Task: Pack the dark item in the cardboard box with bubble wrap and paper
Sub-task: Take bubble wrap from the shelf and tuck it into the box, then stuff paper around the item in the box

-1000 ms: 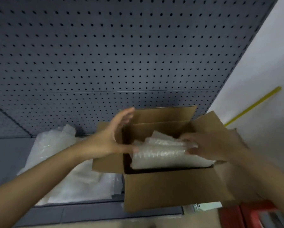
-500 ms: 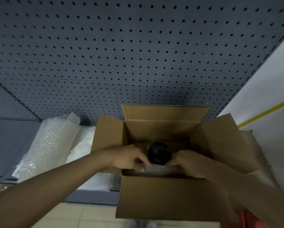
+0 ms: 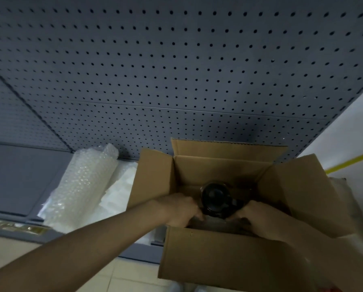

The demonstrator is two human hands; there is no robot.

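An open cardboard box (image 3: 229, 260) stands in front of me with its flaps spread. A round dark item (image 3: 215, 198) sits inside near the front wall. My left hand (image 3: 179, 209) reaches into the box on the item's left, and my right hand (image 3: 258, 218) on its right. Both press down on bubble wrap (image 3: 215, 223) tucked between the item and the front wall. The fingers are curled into the wrap and partly hidden by the box edge.
A roll of bubble wrap (image 3: 83, 184) and white paper sheets (image 3: 117, 194) lie on the grey shelf (image 3: 18, 178) left of the box. A grey pegboard (image 3: 176, 70) rises behind. A white wall with a yellow strip (image 3: 349, 161) is at right.
A second ago I held the bubble wrap above the box opening. It is now pushed down inside, the dark item shows, and both hands sit low in the box.
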